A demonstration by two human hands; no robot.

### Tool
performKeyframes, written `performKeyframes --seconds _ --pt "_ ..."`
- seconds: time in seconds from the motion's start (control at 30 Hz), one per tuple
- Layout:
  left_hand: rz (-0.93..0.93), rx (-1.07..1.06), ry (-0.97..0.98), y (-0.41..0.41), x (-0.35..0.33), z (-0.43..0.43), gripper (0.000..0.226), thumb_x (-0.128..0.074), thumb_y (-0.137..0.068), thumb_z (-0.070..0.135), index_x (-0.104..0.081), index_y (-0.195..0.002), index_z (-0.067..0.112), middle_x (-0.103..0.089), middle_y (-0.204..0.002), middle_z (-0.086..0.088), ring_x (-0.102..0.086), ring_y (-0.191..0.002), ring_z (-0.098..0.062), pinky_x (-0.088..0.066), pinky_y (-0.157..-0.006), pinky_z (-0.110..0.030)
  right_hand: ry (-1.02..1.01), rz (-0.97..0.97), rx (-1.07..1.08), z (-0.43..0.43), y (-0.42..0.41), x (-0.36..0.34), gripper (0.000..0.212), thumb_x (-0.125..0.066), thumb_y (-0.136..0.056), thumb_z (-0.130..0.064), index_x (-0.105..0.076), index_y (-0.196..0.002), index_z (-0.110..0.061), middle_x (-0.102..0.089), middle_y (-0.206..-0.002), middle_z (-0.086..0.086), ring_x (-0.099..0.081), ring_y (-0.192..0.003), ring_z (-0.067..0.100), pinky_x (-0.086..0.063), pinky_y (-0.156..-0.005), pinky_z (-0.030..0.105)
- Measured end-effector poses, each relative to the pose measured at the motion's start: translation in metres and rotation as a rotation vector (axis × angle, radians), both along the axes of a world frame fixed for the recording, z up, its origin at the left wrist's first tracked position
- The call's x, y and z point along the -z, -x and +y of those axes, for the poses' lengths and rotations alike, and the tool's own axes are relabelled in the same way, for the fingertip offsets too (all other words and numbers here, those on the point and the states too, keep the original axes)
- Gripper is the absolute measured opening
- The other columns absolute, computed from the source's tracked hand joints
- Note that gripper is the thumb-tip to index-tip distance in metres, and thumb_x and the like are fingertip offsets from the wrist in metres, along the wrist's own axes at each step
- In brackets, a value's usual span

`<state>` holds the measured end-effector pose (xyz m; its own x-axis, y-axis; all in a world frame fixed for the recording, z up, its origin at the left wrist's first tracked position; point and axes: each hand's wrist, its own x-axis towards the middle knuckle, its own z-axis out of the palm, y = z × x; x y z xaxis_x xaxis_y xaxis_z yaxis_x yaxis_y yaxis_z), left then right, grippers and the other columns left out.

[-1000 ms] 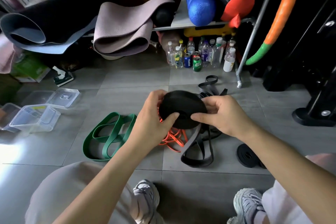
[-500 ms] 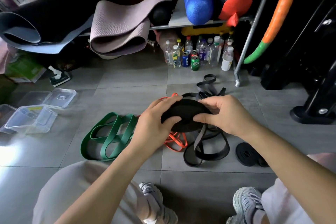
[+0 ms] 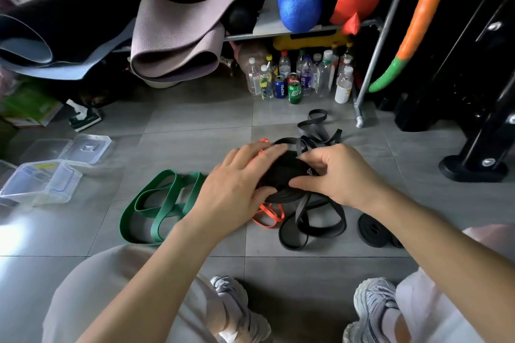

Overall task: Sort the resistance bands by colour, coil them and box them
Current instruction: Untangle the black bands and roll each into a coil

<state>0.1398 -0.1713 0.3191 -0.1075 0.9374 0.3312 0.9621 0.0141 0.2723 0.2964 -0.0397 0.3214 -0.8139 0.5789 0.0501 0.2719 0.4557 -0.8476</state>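
The black coil [image 3: 287, 175] is held up between both hands, just above the loose bands on the floor [image 3: 195, 125]. A second ago its flat face was turned up toward the camera. Now it has been tipped flatter, so the wound edge is seen at the front.

The left hand [image 3: 237, 184] has been changed too. Its fingers were curled round the back of the coil, and now they are laid out straight across the top (a bit blurred), with the thumb pressed to the near edge. The right side of the coil is pinched by the right hand [image 3: 342, 175], thumb in front and bent fingers on top, much as before.

The tail [image 3: 312, 221] of the same band is left hanging down to the floor in loose loops. The orange band [image 3: 269, 214] is seen under the coil. The green band [image 3: 156, 206] lies to the left, and the other coil [image 3: 373, 230] lies by the right arm. The clear boxes [image 3: 41, 184] are kept far to the left.
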Motion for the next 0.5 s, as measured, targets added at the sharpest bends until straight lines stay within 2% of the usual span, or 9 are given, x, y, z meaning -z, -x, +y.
performKeyframes --seconds 0.07,0.13,0.23,0.3,0.4,0.5 --pt "0.064 0.024 -0.026 -0.004 0.003 -0.001 0.056 -0.053 -0.08 0.03 -0.038 -0.134 0.036 -0.055 -0.121 0.007 -0.056 -0.101 -0.016 -0.051 -0.072 -0.028 -0.036 -0.008 -0.017 -0.003 0.0 -0.004 0.025 -0.079 -0.072 -0.019 -0.073 -0.096 -0.02 -0.074 -0.086 -0.002 -0.069 -0.082 0.012 -0.054 -0.08 0.04" --pt "-0.011 0.011 -0.04 -0.006 0.001 -0.002 0.054 -0.05 -0.081 0.03 -0.039 -0.132 0.04 -0.059 -0.111 0.008 -0.058 -0.091 -0.014 -0.053 -0.066 -0.027 -0.031 0.025 -0.019 -0.004 0.0 -0.008 0.028 -0.079 -0.072 -0.017 -0.073 -0.098 -0.021 -0.074 -0.089 -0.003 -0.069 -0.084 0.01 -0.054 -0.082 0.037" --pt "-0.247 -0.04 -0.042 -0.007 -0.001 -0.002 0.057 -0.058 -0.08 0.024 -0.04 -0.13 0.045 -0.055 -0.106 0.014 -0.055 -0.093 -0.009 -0.051 -0.077 -0.028 0.067 0.086 -0.017 0.0 -0.004 -0.012 0.034 -0.078 -0.073 -0.011 -0.07 -0.1 -0.029 -0.073 -0.093 -0.012 -0.067 -0.088 0.001 -0.054 -0.084 0.024" --pt "-0.374 -0.084 -0.048 -0.007 -0.002 -0.002 0.058 -0.06 -0.079 0.023 -0.04 -0.129 0.047 -0.051 -0.1 0.024 -0.053 -0.094 -0.001 -0.047 -0.083 -0.024 0.094 0.105 -0.033 0.001 -0.008 -0.012 0.037 -0.077 -0.073 -0.01 -0.066 -0.093 -0.04 -0.072 -0.091 -0.018 -0.068 -0.086 0.0 -0.054 -0.082 0.022" --pt "-0.498 -0.095 -0.073 -0.009 -0.002 -0.004 0.059 -0.064 -0.079 0.017 -0.049 -0.123 0.053 -0.051 -0.098 0.029 -0.05 -0.093 0.011 -0.04 -0.083 -0.009 0.118 0.119 -0.049 0.001 -0.012 -0.013 0.04 -0.077 -0.073 -0.01 -0.064 -0.091 -0.043 -0.07 -0.09 -0.023 -0.068 -0.085 -0.001 -0.053 -0.081 0.018" --pt "-0.579 -0.1 -0.085 -0.017 -0.001 -0.007 0.064 -0.067 -0.078 0.01 -0.046 -0.118 0.055 -0.053 -0.1 0.028 -0.05 -0.096 0.012 -0.04 -0.085 -0.007 0.136 0.132 -0.075 -0.001 -0.017 -0.017 0.041 -0.076 -0.073 -0.007 -0.065 -0.092 -0.041 -0.07 -0.088 -0.024 -0.068 -0.084 -0.002 -0.053 -0.078 0.015"
